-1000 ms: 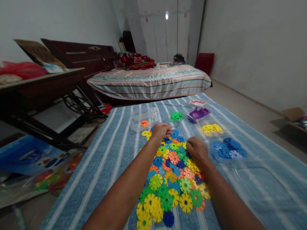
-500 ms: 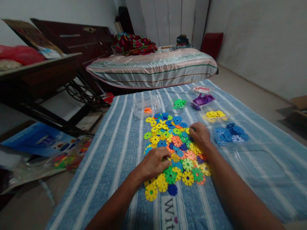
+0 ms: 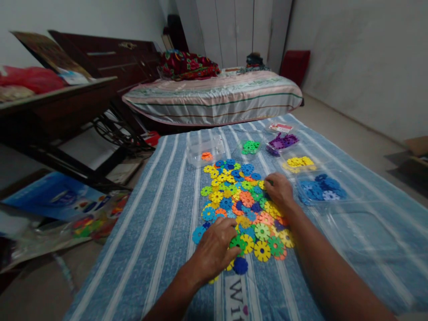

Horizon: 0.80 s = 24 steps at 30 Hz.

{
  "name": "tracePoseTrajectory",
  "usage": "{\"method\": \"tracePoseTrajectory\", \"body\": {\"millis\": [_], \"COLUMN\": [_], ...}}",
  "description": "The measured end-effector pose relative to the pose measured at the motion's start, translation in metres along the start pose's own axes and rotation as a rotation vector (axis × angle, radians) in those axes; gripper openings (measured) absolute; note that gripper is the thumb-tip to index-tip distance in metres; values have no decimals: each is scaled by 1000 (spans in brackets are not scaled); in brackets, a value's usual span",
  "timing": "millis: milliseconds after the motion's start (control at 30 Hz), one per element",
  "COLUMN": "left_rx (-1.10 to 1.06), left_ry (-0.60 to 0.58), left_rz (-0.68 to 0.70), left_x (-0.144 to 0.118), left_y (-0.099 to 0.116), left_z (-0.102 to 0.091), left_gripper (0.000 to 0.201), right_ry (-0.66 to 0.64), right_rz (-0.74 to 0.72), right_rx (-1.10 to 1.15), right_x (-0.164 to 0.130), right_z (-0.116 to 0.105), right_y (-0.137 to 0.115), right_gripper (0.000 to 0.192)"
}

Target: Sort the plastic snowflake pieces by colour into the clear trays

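Note:
A spread of flower-shaped plastic discs [image 3: 246, 199] in yellow, blue, green and orange covers the middle of the cloth. My left hand [image 3: 216, 246] is low over its near left side, thumb and fingers apart around a green disc [image 3: 236, 241] that lies flat. A dark blue disc [image 3: 240, 265] is just below the thumb. At the right edge of the spread, my right hand [image 3: 280, 189] has its fingers closed, and a bit of a green disc [image 3: 270, 182] shows between them. Both hands hide some discs beneath them.
Clear tubs hold blue discs [image 3: 323, 188], yellow discs [image 3: 299, 163], purple pieces [image 3: 282, 141], green discs [image 3: 250, 147] and orange discs [image 3: 207, 156]. A clear lid [image 3: 364, 229] lies at the right. Beyond the striped cloth [image 3: 160, 191] stands a bed [image 3: 214, 100].
My left hand has moved down toward me and its fingers have spread, uncovering blue and orange discs at the left. My right hand stays almost in place.

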<state>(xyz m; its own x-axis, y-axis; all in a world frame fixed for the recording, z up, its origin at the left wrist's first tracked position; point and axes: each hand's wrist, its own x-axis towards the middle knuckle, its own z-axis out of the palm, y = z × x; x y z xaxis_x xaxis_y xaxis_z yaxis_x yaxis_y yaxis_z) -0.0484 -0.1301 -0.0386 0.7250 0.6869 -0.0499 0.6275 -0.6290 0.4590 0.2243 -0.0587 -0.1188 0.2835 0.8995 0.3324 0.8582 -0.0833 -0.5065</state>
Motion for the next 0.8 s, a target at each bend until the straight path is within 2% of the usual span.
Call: {"method": "tracePoseTrajectory", "body": {"millis": [200, 333, 433, 533, 600, 633, 733, 800], "left_rx": [-302, -604, -773, -873, -969, -1029, -1235, -1273], "left_ry": [67, 52, 102, 172, 244, 293, 426, 493], "left_rz": [-87, -329, -501, -604, -621, -617, -488, -497], "left_x": [5, 17, 34, 65, 96, 114, 169, 195], "left_y": [-2, -7, -16, -24, -24, -23, -16, -12], "left_z": [-9, -17, -18, -23, -34, -42, -67, -76], "left_gripper": [12, 15, 21, 23, 22, 21, 14, 11], "right_ry": [6, 14, 8, 8, 12, 12, 8, 2], "right_rz": [-14, -3, -16, -23, -19, -18, -15, -13], "right_rx": [25, 24, 24, 33, 35, 37, 43, 46], "right_x": [0, 0, 1, 1, 2, 2, 2, 2], "right_z": [3, 3, 4, 5, 6, 7, 7, 7], "right_y": [-1, -2, -3, -3, -3, -2, -2, -3], "right_gripper": [23, 21, 21, 20, 20, 20, 19, 19]}}
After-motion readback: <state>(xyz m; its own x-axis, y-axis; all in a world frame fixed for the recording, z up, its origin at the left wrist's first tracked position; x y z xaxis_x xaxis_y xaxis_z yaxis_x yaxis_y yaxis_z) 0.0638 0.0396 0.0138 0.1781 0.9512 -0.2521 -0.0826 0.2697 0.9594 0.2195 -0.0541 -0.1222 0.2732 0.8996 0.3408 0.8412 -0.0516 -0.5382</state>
